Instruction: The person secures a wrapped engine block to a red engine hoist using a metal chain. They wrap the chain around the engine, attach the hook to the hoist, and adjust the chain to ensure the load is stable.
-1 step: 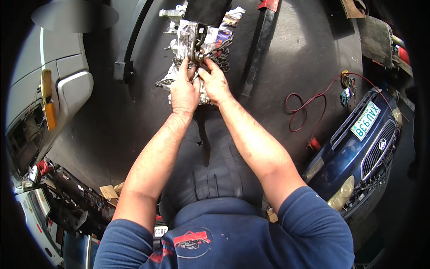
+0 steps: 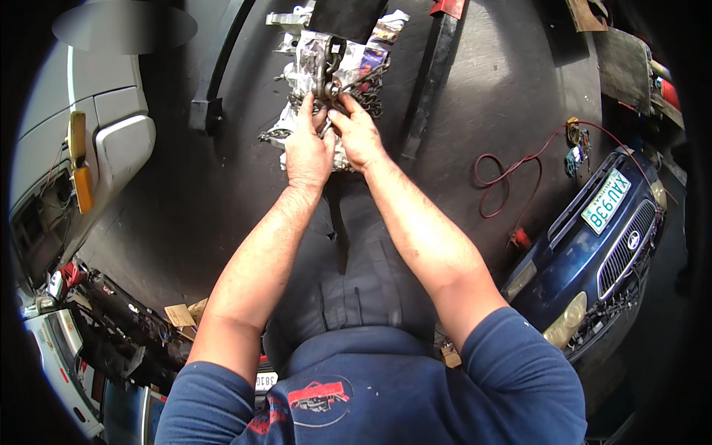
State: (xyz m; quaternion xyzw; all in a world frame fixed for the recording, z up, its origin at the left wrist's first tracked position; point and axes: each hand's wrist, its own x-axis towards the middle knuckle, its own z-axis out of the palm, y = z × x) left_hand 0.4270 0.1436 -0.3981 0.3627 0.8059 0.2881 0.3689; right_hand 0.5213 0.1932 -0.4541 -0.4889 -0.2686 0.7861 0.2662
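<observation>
My left hand [image 2: 309, 152] and my right hand [image 2: 361, 141] meet at a dark metal shackle [image 2: 331, 90] with chain links hung on it. The fingers of both hands are closed around its lower part, and the fingertips partly hide what they pinch. Above it is a dark hook [image 2: 337, 49], close to the shackle. More chain [image 2: 368, 100] lies bunched beside my right fingers. Under the hands is a silvery metal engine assembly [image 2: 288, 119], partly covered with paper or plastic.
Dark metal beams [image 2: 430, 81] lie either side of the assembly on the black floor [image 2: 512, 81]. A red hose [image 2: 506, 174] curls at right, near a blue car front [image 2: 578, 256]. A pale vehicle body [image 2: 111, 96] stands at left. A black panel [image 2: 345, 18] overhangs the assembly.
The whole view has shifted very slightly. My hands keep the same hold.
</observation>
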